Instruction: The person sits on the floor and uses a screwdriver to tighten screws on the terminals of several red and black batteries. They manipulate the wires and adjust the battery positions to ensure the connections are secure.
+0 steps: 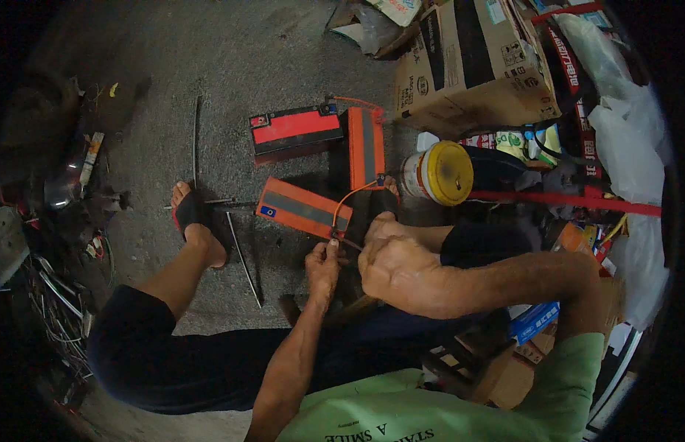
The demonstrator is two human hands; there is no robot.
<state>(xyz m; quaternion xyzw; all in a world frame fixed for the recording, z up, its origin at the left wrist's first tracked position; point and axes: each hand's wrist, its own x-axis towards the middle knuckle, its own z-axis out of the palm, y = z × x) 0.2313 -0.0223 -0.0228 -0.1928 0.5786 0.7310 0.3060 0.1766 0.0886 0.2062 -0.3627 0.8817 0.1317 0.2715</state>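
An orange battery point(298, 209) with a grey stripe lies on the ground in front of me. My left hand point(324, 271) is closed in a pinch at its near right corner, thumb by the terminal; what the fingers hold is hidden. Beside it my right hand point(397, 269) is closed around a thin dark rod point(351, 244) that reaches toward the same terminal; its kind is unclear. An orange cable point(347, 197) arches from that corner to a second orange battery point(367, 147). Farther off sits a red and black battery point(296, 134), with another orange cable point(355, 100) between its corner and the second battery.
A bucket with a yellow lid point(450, 173) stands right of the batteries, before a large cardboard box point(475, 66). Metal rods point(243, 259) lie near my left foot point(189, 214). Cluttered scrap point(58, 295) fills the left edge; plastic sheeting point(630, 140) and packages crowd the right.
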